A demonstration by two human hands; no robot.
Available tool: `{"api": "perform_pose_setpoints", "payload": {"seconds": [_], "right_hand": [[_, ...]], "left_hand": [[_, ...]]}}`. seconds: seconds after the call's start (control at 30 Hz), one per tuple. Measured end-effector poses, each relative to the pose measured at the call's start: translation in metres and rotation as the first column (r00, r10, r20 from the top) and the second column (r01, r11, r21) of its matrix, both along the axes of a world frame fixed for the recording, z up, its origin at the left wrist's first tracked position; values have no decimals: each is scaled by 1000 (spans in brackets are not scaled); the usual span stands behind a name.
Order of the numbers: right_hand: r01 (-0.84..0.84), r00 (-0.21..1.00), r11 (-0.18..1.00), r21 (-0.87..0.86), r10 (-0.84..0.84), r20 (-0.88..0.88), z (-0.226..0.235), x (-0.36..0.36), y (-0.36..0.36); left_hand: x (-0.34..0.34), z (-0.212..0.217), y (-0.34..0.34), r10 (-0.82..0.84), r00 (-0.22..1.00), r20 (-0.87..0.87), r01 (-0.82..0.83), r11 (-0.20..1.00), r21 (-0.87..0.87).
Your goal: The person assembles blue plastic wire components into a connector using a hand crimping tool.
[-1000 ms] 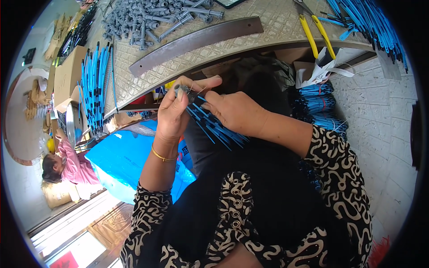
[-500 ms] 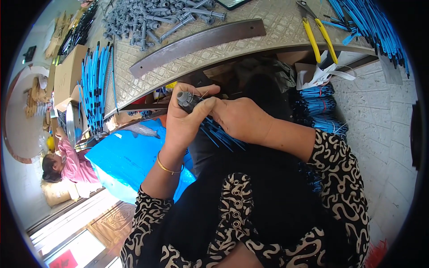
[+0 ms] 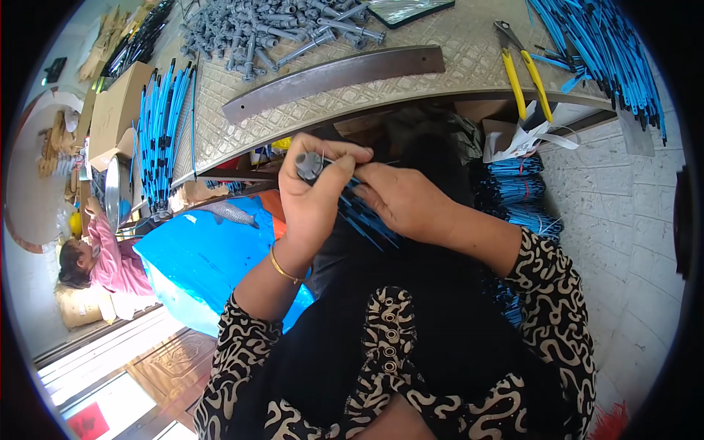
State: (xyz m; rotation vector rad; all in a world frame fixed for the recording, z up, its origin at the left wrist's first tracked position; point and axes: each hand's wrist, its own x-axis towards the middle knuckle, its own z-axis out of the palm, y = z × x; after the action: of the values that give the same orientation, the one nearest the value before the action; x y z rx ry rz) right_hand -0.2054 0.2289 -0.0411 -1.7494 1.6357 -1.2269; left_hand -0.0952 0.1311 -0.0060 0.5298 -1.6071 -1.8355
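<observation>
My left hand [image 3: 302, 202] is closed around a round grey plastic fitting [image 3: 309, 167], its notched end facing up between thumb and fingers. Thin, wire-like ends stick out beside the fitting near my thumb. Close on the right, my right hand [image 3: 411, 204] has its fingers bent and pressed together by the left fingertips. What the right fingers pinch is hidden. Several thin blue rods [image 3: 370, 226] show below and between my hands, over my dark-clothed lap. Whether they join the fitting cannot be seen.
On the table ahead lie a heap of grey plastic fittings [image 3: 271, 33], a curved metal strip [image 3: 334, 79], yellow-handled pliers [image 3: 526, 77] and blue rods [image 3: 605, 55]. More blue rods [image 3: 159, 139] stand left, bundles [image 3: 517, 187] right. A blue sheet [image 3: 198, 253] and a person in pink [image 3: 117, 257] are left.
My right hand has slid slightly to the right and down, away from the left thumb. The fitting in my left hand has turned, showing more of its notched end. The view has shifted a little.
</observation>
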Motion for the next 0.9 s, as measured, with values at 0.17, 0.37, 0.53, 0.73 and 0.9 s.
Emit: {"api": "perform_pose_setpoints", "payload": {"seconds": [0.17, 0.37, 0.53, 0.73, 0.9], "right_hand": [[134, 987, 982, -130, -144, -75, -14, -6, 2], [130, 978, 974, -187, -157, -136, 14, -21, 9], [-12, 938, 959, -285, -89, -336, 9, -31, -3], [-256, 835, 828, -498, -70, -545, 6, -47, -12], [-66, 883, 896, -439, -153, -443, -8, -42, -4]], "left_hand": [[-7, -17, -13, -39, 997, -60, 27, 980, -195], [15, -43, -5, -69, 985, 158, 100, 974, -201], [13, -32, -2, -48, 958, 283, 169, 892, -420], [10, -37, -1, -87, 947, 308, 184, 936, -300], [-6, -42, 6, -50, 947, 316, 139, 954, -264]]}}
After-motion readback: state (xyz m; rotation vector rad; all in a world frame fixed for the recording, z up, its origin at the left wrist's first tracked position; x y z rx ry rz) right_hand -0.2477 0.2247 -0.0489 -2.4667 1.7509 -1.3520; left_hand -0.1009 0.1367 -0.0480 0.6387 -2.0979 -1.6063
